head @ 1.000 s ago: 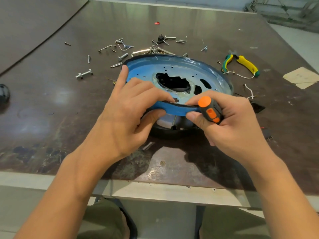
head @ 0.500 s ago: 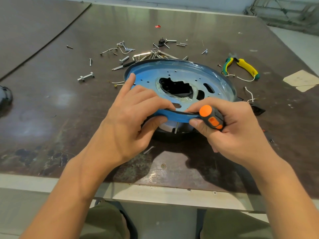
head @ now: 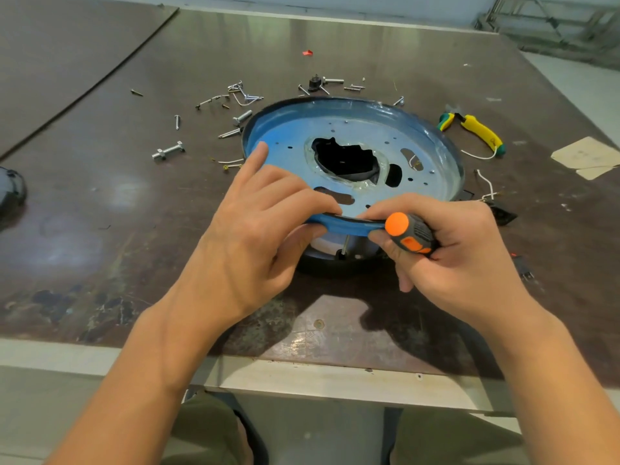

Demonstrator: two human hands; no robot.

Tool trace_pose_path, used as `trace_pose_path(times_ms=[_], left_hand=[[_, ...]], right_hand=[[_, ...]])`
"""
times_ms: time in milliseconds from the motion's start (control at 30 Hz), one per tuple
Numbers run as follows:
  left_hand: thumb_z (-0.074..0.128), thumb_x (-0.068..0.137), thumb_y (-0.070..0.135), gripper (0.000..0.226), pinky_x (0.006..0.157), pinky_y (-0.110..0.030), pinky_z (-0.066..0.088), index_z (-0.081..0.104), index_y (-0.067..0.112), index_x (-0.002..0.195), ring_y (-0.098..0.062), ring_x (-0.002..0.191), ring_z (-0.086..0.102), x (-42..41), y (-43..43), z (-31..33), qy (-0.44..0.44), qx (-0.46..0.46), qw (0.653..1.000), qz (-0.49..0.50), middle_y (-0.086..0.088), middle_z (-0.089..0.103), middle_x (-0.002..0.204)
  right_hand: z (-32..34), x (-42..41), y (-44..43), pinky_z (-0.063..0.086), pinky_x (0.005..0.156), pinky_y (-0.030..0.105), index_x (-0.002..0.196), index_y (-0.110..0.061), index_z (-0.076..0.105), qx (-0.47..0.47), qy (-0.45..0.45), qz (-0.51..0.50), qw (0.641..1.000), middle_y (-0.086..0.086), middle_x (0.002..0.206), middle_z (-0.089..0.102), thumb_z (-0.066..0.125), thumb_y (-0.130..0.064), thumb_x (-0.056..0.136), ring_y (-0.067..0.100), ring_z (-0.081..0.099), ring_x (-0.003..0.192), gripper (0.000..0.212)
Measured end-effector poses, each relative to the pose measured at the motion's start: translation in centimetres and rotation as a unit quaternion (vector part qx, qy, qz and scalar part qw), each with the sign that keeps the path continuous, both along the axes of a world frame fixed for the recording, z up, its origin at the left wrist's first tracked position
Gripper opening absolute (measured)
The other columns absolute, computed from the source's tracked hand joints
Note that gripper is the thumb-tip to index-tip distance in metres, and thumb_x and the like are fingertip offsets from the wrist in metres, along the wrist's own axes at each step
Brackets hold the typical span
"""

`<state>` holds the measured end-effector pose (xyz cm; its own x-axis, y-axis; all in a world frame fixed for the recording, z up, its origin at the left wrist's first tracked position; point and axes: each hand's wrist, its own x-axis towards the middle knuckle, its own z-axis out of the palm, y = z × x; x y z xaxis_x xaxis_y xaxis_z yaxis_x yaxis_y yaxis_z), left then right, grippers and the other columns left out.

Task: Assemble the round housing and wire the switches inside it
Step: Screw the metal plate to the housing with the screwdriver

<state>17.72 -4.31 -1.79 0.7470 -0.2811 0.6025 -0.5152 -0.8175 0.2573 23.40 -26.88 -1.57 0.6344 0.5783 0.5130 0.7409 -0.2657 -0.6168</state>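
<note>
A round blue housing plate point(head: 422, 142) with a jagged black central opening is tilted up off a dark round base point(head: 335, 263), near edge raised. My left hand point(head: 255, 229) pinches the plate's near rim, thumb underneath and fingers on top, index finger stretched toward the left rim. My right hand point(head: 449, 250) grips an orange-and-black screwdriver point(head: 409, 234) while its fingertips also hold the near rim. A metal rod point(head: 345, 243) shows under the lifted edge. A black switch point(head: 500, 213) with white wire point(head: 486, 186) lies just right of the plate.
Several loose screws and bolts point(head: 235, 105) lie scattered behind and left of the plate. Yellow-green pliers point(head: 476, 130) lie at the right, with paper scraps point(head: 590, 156) further right. A dark round object point(head: 10, 193) sits at the left edge. The table's front edge point(head: 302, 370) is near my body.
The plate's near rim has tilted slightly higher between both hands, and the view has shifted a little. Both grips are unchanged.
</note>
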Motion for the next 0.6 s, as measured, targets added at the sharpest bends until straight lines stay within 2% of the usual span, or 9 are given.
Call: trace_pose_path(times_ms=[100, 267, 433, 600], left_hand=[[0.061, 0.091, 0.007, 0.016, 0.117, -0.057, 0.024, 0.069, 0.009, 0.105, -0.022, 0.091, 0.057, -0.02, 0.11, -0.21, 0.002, 0.005, 1.000, -0.001, -0.003, 0.062, 0.093], [0.063, 0.091, 0.006, 0.016, 0.116, -0.057, 0.026, 0.069, 0.008, 0.106, -0.022, 0.090, 0.056, 0.04, 0.12, -0.24, -0.005, -0.001, 1.000, -0.006, -0.003, 0.062, 0.093], [0.064, 0.090, 0.006, 0.016, 0.116, -0.056, 0.027, 0.069, 0.008, 0.105, -0.022, 0.090, 0.057, 0.02, 0.35, -0.20, -0.012, -0.001, 1.000, -0.014, -0.003, 0.063, 0.093], [0.064, 0.089, 0.005, 0.016, 0.117, -0.055, 0.026, 0.069, 0.008, 0.103, -0.024, 0.091, 0.058, 0.05, 0.65, -0.46, 0.008, 0.019, 1.000, -0.016, -0.004, 0.063, 0.092]], right_hand=[[-0.19, 0.12, -0.06, 0.048, 0.050, 0.033, 0.105, -0.018, 0.071, -0.007, 0.000, 0.005, 1.000, -0.015, 0.065, 0.062, 0.067, -0.005, 0.091, 0.010, 0.064, 0.054, 0.020], [-0.27, 0.13, -0.18, 0.049, 0.052, 0.024, 0.106, -0.018, 0.071, 0.002, -0.003, 0.011, 1.000, -0.018, 0.069, 0.063, 0.066, -0.010, 0.095, 0.005, 0.065, 0.050, 0.015], [-0.29, 0.01, -0.07, 0.047, 0.051, 0.019, 0.104, -0.014, 0.072, 0.002, -0.012, 0.013, 1.000, -0.024, 0.063, 0.059, 0.067, -0.005, 0.093, 0.005, 0.064, 0.049, 0.015], [-0.63, 0.03, 0.05, 0.048, 0.050, 0.029, 0.103, -0.013, 0.073, -0.022, -0.015, 0.010, 1.000, -0.021, 0.063, 0.060, 0.070, 0.003, 0.087, 0.006, 0.064, 0.051, 0.023]])
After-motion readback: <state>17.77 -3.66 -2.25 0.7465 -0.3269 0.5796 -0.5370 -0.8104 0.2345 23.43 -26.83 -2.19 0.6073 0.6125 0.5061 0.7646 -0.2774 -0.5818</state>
